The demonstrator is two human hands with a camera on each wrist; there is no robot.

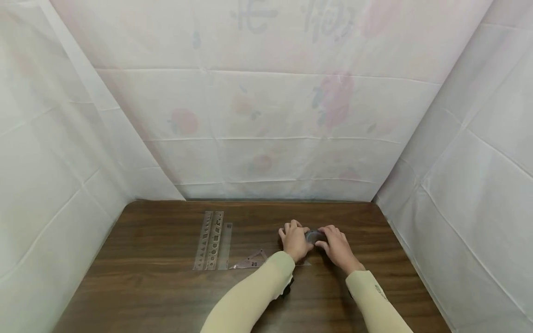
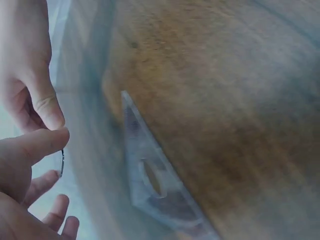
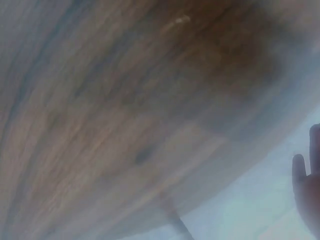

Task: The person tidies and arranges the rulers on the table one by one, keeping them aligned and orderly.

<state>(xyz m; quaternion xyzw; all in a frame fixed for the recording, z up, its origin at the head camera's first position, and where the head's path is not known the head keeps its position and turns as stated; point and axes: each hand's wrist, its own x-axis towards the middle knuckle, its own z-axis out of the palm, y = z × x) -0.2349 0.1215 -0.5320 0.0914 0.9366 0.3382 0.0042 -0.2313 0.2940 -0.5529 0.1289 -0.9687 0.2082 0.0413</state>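
Observation:
Both hands hold a small, clear, round-edged protractor point(image 1: 314, 237) above the right half of the table. My left hand point(image 1: 295, 243) pinches its left side, with the other fingers spread. From the right, my right hand point(image 1: 339, 247) grips the opposite side between thumb and fingers. In the left wrist view the protractor point(image 2: 62, 162) shows only as a thin edge by the left hand point(image 2: 25, 175), whose thumb nearly meets the right hand's thumb point(image 2: 47, 107). A clear set square point(image 2: 155, 180) lies below. The right wrist view catches only part of the right hand point(image 3: 307, 192).
Left of the hands lie two clear stencil rulers point(image 1: 202, 243) point(image 1: 214, 243) and a plain clear ruler point(image 1: 225, 247), side by side. A pinkish set square point(image 1: 251, 260) lies beside the left forearm; another clear corner point(image 1: 306, 262) shows beneath the left wrist. White curtains point(image 1: 266, 162) enclose the wooden table point(image 1: 154, 286).

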